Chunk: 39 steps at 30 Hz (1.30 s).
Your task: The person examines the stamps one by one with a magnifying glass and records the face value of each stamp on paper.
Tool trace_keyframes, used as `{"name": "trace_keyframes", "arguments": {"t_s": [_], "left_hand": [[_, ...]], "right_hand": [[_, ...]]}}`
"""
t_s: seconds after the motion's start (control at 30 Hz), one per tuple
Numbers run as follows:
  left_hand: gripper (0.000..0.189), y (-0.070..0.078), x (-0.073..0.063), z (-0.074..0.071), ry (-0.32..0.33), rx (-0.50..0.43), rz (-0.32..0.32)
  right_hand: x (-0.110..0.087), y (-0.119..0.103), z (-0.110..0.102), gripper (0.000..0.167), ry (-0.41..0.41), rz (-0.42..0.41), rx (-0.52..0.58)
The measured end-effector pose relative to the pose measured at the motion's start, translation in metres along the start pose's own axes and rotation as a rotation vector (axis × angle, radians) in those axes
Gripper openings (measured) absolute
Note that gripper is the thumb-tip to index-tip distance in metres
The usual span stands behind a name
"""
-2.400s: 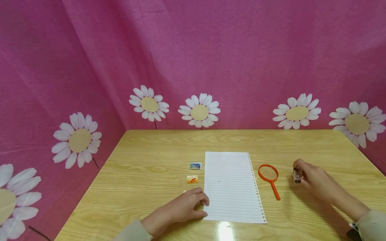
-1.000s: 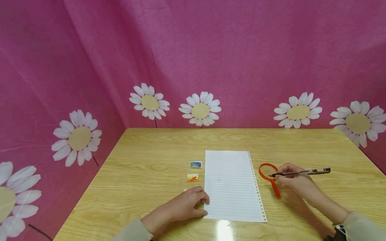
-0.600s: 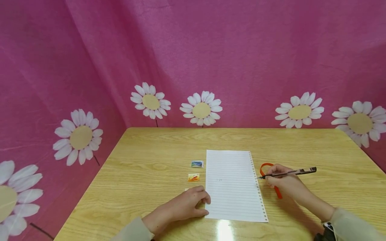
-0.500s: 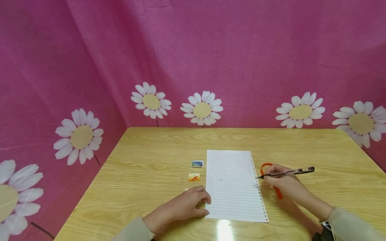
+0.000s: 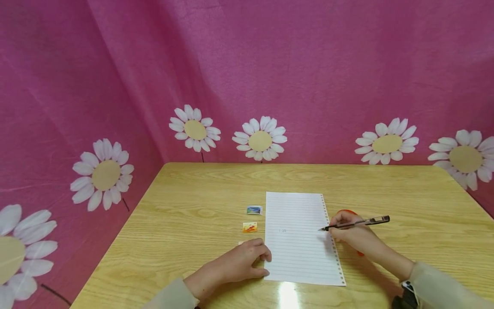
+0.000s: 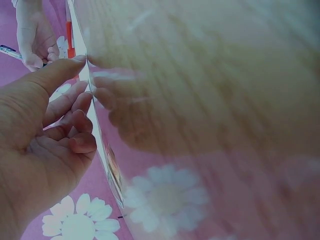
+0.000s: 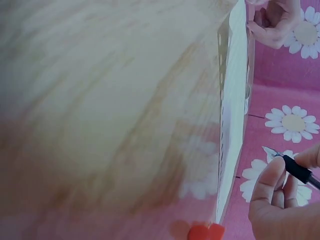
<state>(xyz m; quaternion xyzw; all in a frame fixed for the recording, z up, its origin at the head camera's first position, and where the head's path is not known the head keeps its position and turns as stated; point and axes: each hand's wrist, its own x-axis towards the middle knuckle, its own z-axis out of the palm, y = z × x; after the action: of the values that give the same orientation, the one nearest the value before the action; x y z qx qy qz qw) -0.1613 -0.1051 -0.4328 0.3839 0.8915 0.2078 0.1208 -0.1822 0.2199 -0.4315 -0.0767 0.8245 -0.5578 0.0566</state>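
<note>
Black pen (image 5: 359, 223) points left, slanting down.

Head view bright, even, mostly sharp; hard white glare on wooden table (image 5: 200, 197) below lined paper (image 5: 301, 257), soft shadow by right forearm (image 5: 395, 262), small handwriting (image 5: 282, 231) barely legible. Both wrist views hazy, near tabletop smeared with reflections. Left wrist: bottom daisy print (image 6: 78, 228) overexposed.
</note>
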Motion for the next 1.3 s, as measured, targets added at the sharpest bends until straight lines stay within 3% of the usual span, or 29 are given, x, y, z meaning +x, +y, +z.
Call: {"name": "trace_keyframes", "arguments": {"t_s": [0.3, 0.63, 1.3], "left_hand": [[0.02, -0.001, -0.001, 0.0, 0.002, -0.002, -0.004], [0.021, 0.0, -0.002, -0.001, -0.005, -0.007, -0.007], [0.02, -0.005, 0.0, 0.0, -0.017, -0.031, 0.0]], "right_hand": [[0.006, -0.005, 0.012, 0.021, -0.033, 0.039, -0.025], [0.014, -0.008, 0.025, 0.016, -0.049, 0.095, -0.03], [0.024, -0.008, 0.043, 0.017, 0.014, 0.132, -0.049]]}}
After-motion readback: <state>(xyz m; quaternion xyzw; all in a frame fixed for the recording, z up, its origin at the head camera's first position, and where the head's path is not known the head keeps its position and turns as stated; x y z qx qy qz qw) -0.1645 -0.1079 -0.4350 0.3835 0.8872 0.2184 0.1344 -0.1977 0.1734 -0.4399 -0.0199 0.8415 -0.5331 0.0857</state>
